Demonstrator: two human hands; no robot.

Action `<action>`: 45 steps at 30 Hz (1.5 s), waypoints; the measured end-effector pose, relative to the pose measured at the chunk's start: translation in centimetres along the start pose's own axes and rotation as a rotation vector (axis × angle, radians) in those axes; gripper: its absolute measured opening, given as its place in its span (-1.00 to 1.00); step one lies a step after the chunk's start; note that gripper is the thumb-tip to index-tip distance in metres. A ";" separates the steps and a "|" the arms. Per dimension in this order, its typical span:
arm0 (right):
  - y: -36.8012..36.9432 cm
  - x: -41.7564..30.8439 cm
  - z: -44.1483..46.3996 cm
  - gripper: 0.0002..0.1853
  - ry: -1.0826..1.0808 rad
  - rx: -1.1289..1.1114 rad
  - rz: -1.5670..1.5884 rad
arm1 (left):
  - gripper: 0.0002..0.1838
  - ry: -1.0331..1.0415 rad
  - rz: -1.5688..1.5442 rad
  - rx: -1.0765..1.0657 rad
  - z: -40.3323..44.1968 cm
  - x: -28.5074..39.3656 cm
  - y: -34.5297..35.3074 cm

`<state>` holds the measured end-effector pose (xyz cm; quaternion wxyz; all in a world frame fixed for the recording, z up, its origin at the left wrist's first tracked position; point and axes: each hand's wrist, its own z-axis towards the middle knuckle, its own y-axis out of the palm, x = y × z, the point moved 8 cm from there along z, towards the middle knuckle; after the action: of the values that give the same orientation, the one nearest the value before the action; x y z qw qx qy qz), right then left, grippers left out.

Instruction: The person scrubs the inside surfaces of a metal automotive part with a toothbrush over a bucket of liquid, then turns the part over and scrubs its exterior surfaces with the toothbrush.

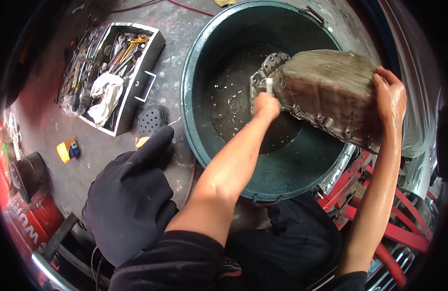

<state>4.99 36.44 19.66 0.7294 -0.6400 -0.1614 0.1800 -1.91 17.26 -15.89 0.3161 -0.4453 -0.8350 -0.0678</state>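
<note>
Risked dropping the metal pan (325, 99) against the tub's right rim (306, 188), with wet right hand (392, 99) clamping one end and left hand (266, 105) curled round a pale tool (269, 86).

- We count two hands (392, 97).
- One green tub (282, 182), one o'clock.
- One metal pan (330, 82), two o'clock.
- One clog (151, 120), one white cloth (105, 99), ten o'clock.

Fisheye distortion, dark vignetted edges.
</note>
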 end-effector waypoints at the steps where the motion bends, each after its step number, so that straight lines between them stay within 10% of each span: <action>1: 0.0 0.8 0.4 -0.55 -0.057 0.041 0.037 | -0.67 0.191 0.024 -0.045 -0.1 0.8 2.1; 9: 1.1 8.3 -1.0 -0.59 0.074 0.051 0.338 | -0.70 0.024 0.167 0.036 0.0 0.3 -2.9; 18: 1.4 9.1 -1.3 -0.67 -0.020 0.047 0.433 | -0.76 0.424 0.117 0.034 -6.1 2.8 -1.9; 33: 3.1 11.7 -1.9 -0.70 0.007 0.038 0.591 | -0.62 0.435 0.094 -0.057 -2.9 2.1 0.5; 45: 2.2 10.1 -2.7 -0.70 -0.025 0.097 0.496 | -0.77 0.728 0.929 0.033 2.6 9.2 -2.3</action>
<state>15.07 39.10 17.20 0.6907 -0.6219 0.0002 0.3689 -8.64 23.37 -12.10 0.5857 -0.7076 -0.3910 -0.0577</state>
